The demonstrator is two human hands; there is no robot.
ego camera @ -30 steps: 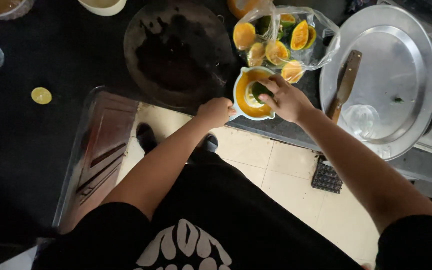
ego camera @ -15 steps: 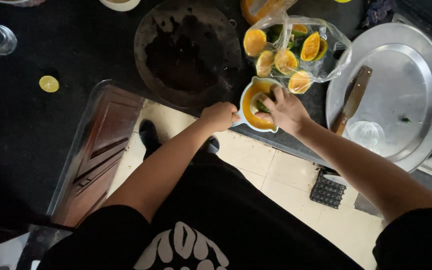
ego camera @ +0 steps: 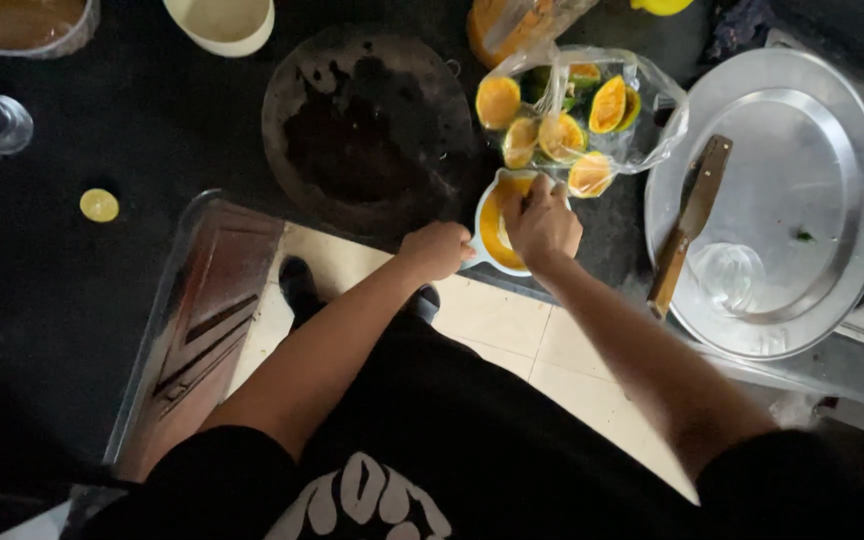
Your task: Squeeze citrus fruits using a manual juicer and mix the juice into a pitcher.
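Head view: since half a second ago the right hand (ego camera: 544, 222) has turned further over the white juicer (ego camera: 497, 228), now hiding the green fruit half that showed under its fingers — the left hand (ego camera: 439, 249) has kept its place. The right hand is curled, pressing down into the juicer's bowl of orange juice. The left hand is clamped on the juicer's near edge. The juicer sits at the dark counter's (ego camera: 72, 270) edge, just below a clear bag of cut halves (ego camera: 562, 125).

Both forearms reach forward and converge at the white juicer (ego camera: 497, 235): left hand (ego camera: 439, 250) fisted against its near-left rim, right hand (ego camera: 544, 222) (knuckles up) pressing down over its bowl.
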